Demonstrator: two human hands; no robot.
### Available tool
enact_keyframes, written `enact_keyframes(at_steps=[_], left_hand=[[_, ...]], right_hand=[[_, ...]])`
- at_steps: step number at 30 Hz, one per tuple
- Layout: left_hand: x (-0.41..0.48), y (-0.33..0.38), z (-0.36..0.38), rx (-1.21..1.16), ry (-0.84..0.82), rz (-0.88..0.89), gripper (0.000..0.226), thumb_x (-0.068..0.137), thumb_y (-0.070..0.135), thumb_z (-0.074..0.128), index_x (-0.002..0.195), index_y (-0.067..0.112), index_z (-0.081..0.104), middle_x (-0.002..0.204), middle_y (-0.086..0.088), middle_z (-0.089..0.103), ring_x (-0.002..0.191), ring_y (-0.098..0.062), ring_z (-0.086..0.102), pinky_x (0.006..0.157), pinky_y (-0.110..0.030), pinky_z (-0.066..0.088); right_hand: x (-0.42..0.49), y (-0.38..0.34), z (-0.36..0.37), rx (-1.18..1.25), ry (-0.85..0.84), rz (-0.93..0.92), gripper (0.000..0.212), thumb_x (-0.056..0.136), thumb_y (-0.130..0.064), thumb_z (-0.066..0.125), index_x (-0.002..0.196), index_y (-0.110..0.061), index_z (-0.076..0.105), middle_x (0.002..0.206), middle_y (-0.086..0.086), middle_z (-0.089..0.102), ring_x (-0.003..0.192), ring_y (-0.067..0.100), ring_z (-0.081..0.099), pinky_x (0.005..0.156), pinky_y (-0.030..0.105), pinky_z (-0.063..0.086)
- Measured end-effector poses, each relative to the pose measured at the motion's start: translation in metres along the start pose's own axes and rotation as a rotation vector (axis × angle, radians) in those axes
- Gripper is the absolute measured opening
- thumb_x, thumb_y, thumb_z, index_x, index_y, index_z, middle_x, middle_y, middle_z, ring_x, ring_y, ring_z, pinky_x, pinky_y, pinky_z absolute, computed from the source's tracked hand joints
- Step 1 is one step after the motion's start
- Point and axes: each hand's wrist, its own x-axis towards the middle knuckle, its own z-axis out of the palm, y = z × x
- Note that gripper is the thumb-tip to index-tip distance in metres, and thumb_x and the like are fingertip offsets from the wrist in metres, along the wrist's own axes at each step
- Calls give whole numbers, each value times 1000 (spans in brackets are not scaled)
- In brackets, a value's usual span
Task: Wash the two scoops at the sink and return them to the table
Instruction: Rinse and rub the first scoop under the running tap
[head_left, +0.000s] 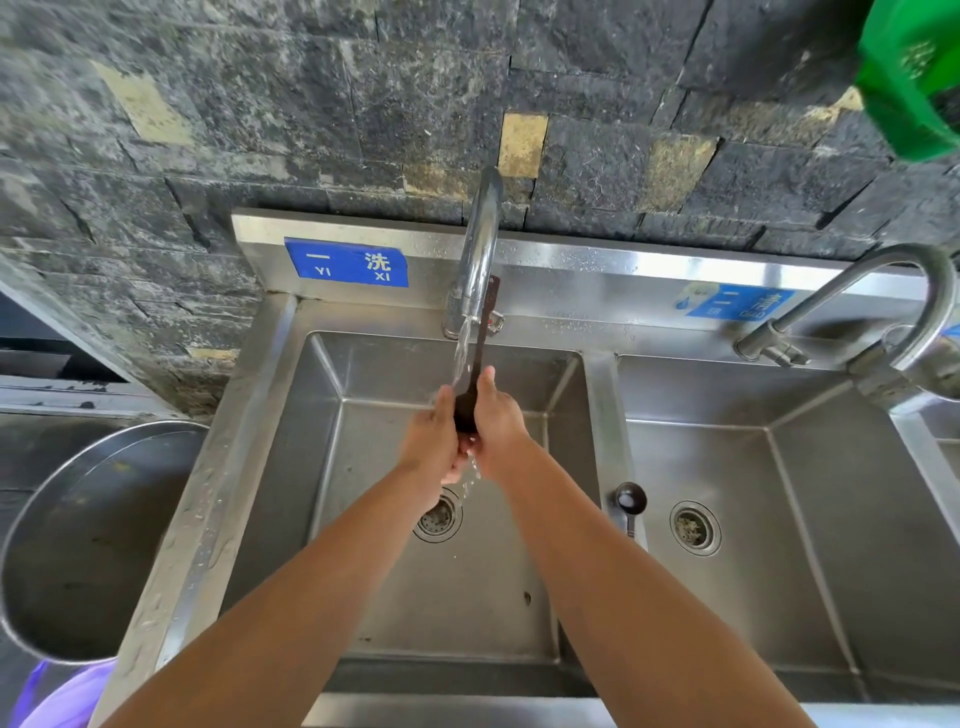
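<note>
A dark long-handled scoop (478, 358) stands upright between both hands over the left steel basin (363, 519), its handle pointing up beside the running tap (480, 249). My left hand (434, 431) and my right hand (496, 415) are both closed around its bowl end, with water streaming down onto them. The second scoop (630, 501), small and dark, lies on the divider between the two basins, bowl facing up, apart from both hands.
The right basin (779, 545) has its own curved tap (883, 291). A large round steel bowl (88, 545) sits left of the sink. A green object (914, 78) hangs at the top right. A dark stone wall rises behind.
</note>
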Motion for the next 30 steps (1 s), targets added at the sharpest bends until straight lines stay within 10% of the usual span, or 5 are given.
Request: enact_keyframes(at_steps=[8, 11, 17, 24, 30], left_hand=[[0, 5, -5, -64, 238, -39, 56, 99, 49, 40, 63, 9, 56, 46, -2, 49, 39, -18, 43, 41, -27, 31], [0, 4, -7, 108, 331, 25, 55, 98, 51, 41, 62, 13, 58, 57, -5, 61, 52, -23, 57, 52, -32, 46], [0, 12, -5, 72, 309, 52, 53, 96, 53, 44, 75, 12, 70, 78, -11, 74, 77, -29, 72, 72, -44, 60], [-1, 16, -1, 138, 241, 101, 46, 96, 47, 50, 74, 11, 68, 59, -7, 61, 50, -21, 53, 53, -30, 43], [1, 21, -24, -55, 101, -1, 33, 98, 40, 53, 94, 10, 65, 64, -7, 52, 39, -11, 41, 40, -20, 32]], right_hand=[[1, 3, 31, -81, 43, -76, 35, 95, -39, 49, 81, -10, 61, 86, 11, 65, 87, 29, 65, 85, 48, 57], [-1, -5, 31, 131, 11, 169, 42, 95, -50, 47, 93, -9, 58, 91, 11, 66, 85, 30, 67, 78, 42, 58], [-1, 7, 37, -79, 89, -96, 41, 73, -53, 75, 77, -13, 68, 82, 5, 75, 79, 22, 73, 74, 37, 61], [3, -5, 22, 205, 33, 185, 49, 98, -52, 40, 108, -11, 65, 87, 11, 71, 67, 28, 66, 56, 31, 51], [0, -9, 5, 299, -207, 189, 59, 100, -55, 37, 110, -1, 60, 98, 21, 70, 80, 31, 68, 76, 40, 53]])
